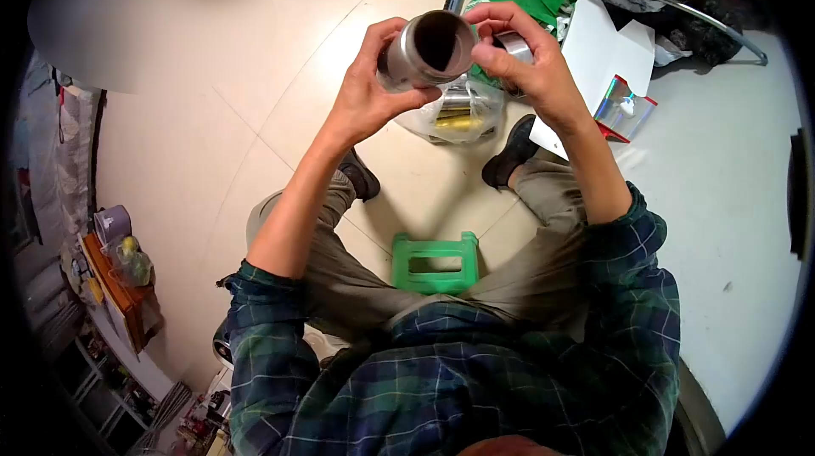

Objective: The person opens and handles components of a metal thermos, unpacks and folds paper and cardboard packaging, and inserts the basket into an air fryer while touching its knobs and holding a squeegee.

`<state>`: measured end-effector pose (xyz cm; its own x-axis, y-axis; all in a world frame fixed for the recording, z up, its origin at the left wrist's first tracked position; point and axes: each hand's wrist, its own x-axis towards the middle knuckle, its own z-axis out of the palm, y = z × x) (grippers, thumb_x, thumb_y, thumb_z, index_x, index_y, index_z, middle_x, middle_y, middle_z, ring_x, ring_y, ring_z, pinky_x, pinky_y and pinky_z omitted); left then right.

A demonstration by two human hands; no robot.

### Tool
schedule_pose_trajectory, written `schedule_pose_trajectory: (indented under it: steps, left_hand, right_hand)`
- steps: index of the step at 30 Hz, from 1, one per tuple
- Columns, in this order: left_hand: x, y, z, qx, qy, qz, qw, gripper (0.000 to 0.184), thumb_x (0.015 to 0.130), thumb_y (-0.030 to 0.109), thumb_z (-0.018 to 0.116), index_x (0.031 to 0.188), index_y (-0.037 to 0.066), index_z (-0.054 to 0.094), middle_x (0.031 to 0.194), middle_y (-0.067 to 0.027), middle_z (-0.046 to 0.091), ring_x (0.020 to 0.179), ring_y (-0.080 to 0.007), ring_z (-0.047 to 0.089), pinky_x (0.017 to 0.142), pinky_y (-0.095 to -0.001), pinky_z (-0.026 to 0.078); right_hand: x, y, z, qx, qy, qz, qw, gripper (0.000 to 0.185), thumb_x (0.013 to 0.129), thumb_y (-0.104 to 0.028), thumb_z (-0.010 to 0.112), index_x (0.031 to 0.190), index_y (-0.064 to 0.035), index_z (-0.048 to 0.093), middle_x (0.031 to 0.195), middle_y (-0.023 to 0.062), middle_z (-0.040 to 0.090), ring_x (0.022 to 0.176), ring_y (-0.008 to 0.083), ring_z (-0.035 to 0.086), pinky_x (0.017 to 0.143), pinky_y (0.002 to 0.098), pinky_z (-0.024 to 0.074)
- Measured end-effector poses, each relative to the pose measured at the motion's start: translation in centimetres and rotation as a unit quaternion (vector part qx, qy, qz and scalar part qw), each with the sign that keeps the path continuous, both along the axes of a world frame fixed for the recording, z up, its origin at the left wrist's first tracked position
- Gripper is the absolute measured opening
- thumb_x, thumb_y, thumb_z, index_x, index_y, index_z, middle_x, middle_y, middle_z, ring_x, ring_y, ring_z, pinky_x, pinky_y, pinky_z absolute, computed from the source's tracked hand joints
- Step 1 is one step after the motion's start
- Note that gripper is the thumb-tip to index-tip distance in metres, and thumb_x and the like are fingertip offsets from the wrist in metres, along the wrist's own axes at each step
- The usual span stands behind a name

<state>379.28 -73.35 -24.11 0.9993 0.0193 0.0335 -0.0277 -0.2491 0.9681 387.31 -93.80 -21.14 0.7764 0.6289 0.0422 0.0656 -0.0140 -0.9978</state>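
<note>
— Head view, then: what does the left hand (367, 87) have?

— A metal flask (411, 57), gripped round its sides, open mouth tipped our way. The fingertips on its far side are lost behind it.

— Anything inside?

— Only darkness from here; I can't make out any contents.

— And the right hand (539, 72)?

— Just beside that mouth, fingers closed on a silver piece (514, 47), rather like a cap. The hand covers part of it, so I won't swear to it. Whether the thumb touches the flask, I can't tell.

— Under the hands?

— A clear plastic bag (486, 109) on the floor, with silver and gold-coloured cylinders (458, 123) in it, partly blocked by the flask.

— From the hands back toward the body?

— A green stool (435, 283) between the legs, near the shirt.

— Out past the right hand?

— Opened white card (584, 40), partly behind the forearm, and near it a red-edged clear pack (630, 108). Farther off, a dark bundle (705, 27), too dim to name.

— Beyond the left?

— A grey blur hides that corner.
</note>
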Motion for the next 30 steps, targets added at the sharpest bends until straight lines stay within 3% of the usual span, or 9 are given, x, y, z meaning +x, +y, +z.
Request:
schedule_pose_trajectory:
  steps: [2, 5, 8, 13, 19, 22, 24, 28, 30]
  left_hand:
    - [0.1, 0.1, -0.4, 0.004, -0.061, 0.005, 0.998, 0.074, 0.061, 0.014, 0.081, 0.123, 0.008, 0.04, 0.11, -0.0094, 0.055, 0.106, -0.0216, 0.053, 0.093, -0.0353, 0.042]
    - [0.0, 0.9, -0.3, 0.033, -0.032, -0.008, 0.999, 0.081, 0.062, 0.008, 0.081, 0.128, 0.008, 0.034, 0.118, -0.0084, 0.051, 0.113, -0.0196, 0.049, 0.1, -0.0349, 0.038]
    - [0.0, 1.3, -0.9, 0.027, -0.036, -0.001, 0.999, 0.08, 0.062, 0.008, 0.081, 0.127, 0.007, 0.035, 0.119, -0.0086, 0.051, 0.113, -0.02, 0.049, 0.1, -0.0347, 0.038]
    - [-0.3, 0.9, -0.9, 0.065, -0.071, 0.01, 0.995, 0.072, 0.062, 0.015, 0.08, 0.122, 0.01, 0.041, 0.11, -0.0094, 0.057, 0.103, -0.0231, 0.056, 0.09, -0.0353, 0.045]
    - [-0.8, 0.2, 0.0, 0.099, -0.012, -0.001, 0.995, 0.077, 0.063, 0.024, 0.083, 0.123, 0.003, 0.041, 0.111, -0.013, 0.057, 0.104, -0.0219, 0.055, 0.092, -0.0353, 0.044]
    - [-1.0, -0.3, 0.4, 0.107, 0.019, 0.0, 0.994, 0.077, 0.063, 0.032, 0.082, 0.122, 0.002, 0.042, 0.109, -0.0146, 0.058, 0.1, -0.0227, 0.058, 0.087, -0.035, 0.047]
    - [-1.1, -0.4, 0.4, 0.116, 0.044, 0.002, 0.992, 0.078, 0.064, 0.041, 0.08, 0.121, 0.002, 0.043, 0.106, -0.016, 0.059, 0.096, -0.0245, 0.059, 0.082, -0.035, 0.049]
    - [-1.1, -0.2, 0.4, 0.124, 0.048, 0.0, 0.991, 0.077, 0.065, 0.044, 0.078, 0.121, 0.002, 0.044, 0.105, -0.0163, 0.059, 0.096, -0.0254, 0.059, 0.083, -0.0354, 0.048]
    - [-1.1, -0.3, 0.1, 0.138, 0.027, 0.01, 0.99, 0.08, 0.064, 0.05, 0.076, 0.118, -0.001, 0.045, 0.099, -0.0219, 0.061, 0.089, -0.0315, 0.063, 0.08, -0.0378, 0.05]
  right_hand:
    - [-0.2, -0.3, 0.4, -0.014, -0.059, -0.009, 0.998, 0.038, 0.076, -0.028, 0.072, 0.109, -0.0125, 0.06, 0.092, -0.0001, 0.051, 0.084, 0.0111, 0.049, 0.083, 0.0252, 0.0409]
    - [-0.9, -0.2, 1.7, -0.025, -0.174, -0.032, 0.984, 0.044, 0.073, -0.027, 0.075, 0.111, -0.0128, 0.061, 0.088, 0.0019, 0.051, 0.081, 0.0139, 0.05, 0.079, 0.026, 0.0416]
    - [-1.6, -0.1, 2.2, -0.081, -0.248, 0.036, 0.965, 0.029, 0.074, -0.018, 0.073, 0.101, -0.0125, 0.067, 0.083, 0.0043, 0.051, 0.077, 0.017, 0.052, 0.068, 0.029, 0.0442]
    - [-2.4, 0.8, 1.0, -0.138, -0.275, 0.024, 0.951, 0.019, 0.077, -0.019, 0.07, 0.094, -0.0102, 0.069, 0.083, 0.0065, 0.053, 0.077, 0.0209, 0.054, 0.067, 0.0311, 0.0446]
    - [-1.5, 0.7, 0.5, -0.107, -0.233, 0.001, 0.966, 0.018, 0.08, -0.022, 0.068, 0.09, -0.0066, 0.066, 0.085, 0.0078, 0.055, 0.079, 0.0196, 0.056, 0.071, 0.0294, 0.0447]
    - [-1.0, 0.4, -0.2, -0.089, -0.189, -0.003, 0.978, 0.023, 0.085, -0.024, 0.064, 0.094, -0.003, 0.062, 0.083, 0.0026, 0.053, 0.081, 0.0134, 0.051, 0.072, 0.0247, 0.0416]
    - [-0.9, 0.3, -0.2, -0.06, -0.009, -0.004, 0.998, 0.027, 0.088, -0.03, 0.061, 0.095, -0.0038, 0.061, 0.081, -0.0003, 0.053, 0.077, 0.0103, 0.051, 0.071, 0.0238, 0.0418]
    - [-0.9, 0.4, -0.1, -0.052, 0.063, 0.0, 0.997, 0.029, 0.09, -0.033, 0.058, 0.094, -0.0046, 0.061, 0.081, -0.0018, 0.053, 0.075, 0.0085, 0.051, 0.071, 0.0233, 0.0427]
    - [-0.6, 0.3, -0.8, -0.051, 0.066, -0.002, 0.996, 0.025, 0.089, -0.029, 0.06, 0.093, -0.0046, 0.064, 0.09, -0.0015, 0.061, 0.08, 0.0073, 0.054, 0.068, 0.0224, 0.0457]
